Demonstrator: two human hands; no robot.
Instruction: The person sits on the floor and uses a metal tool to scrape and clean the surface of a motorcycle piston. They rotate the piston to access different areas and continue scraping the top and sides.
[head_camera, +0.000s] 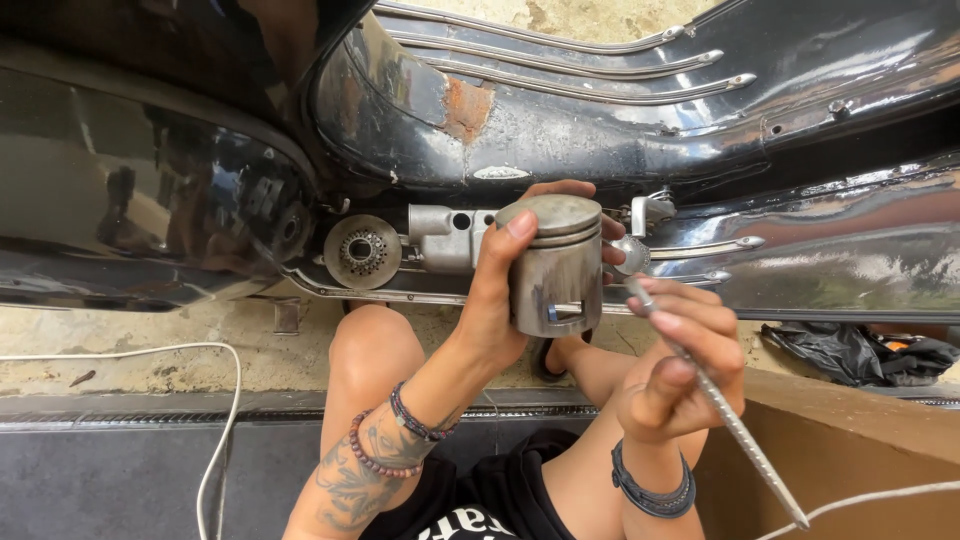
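Right up front: the piston (556, 265) is the landmark — every place below is told from it
Piston: a worn grey metal cylinder with ring grooves near its flat crown, a pin hole low on its side; held upright in mid-air, in front of the black scooter body (560, 120)
Left hand (500, 290): wrapped around the piston from its left side, thumb lying up along the front to the crown, fingertips showing past the far side — closed firmly on it
Right hand (685, 365): just right of and below the piston, fingers curled tight round the handle of a ratchet wrench (720, 410)
Ratchet wrench: its round head sits close against the piston's upper right edge; whether it touches I cannot tell; the knurled handle runs down and to the right, away from the piston
Engine casing (445, 235): pale metal block directly behind and left of the piston, partly hidden by the left hand
Round hub (362, 250): toothed centre, further left of the piston, beside the casing
Rust patch (465, 105): on the scooter body above and left of the piston
White cable (225, 420): well to the left, looping over the ground
Black bag (850, 350): crumpled, well to the right of the piston
Wrists: bead bracelets on the left, a dark band on the right
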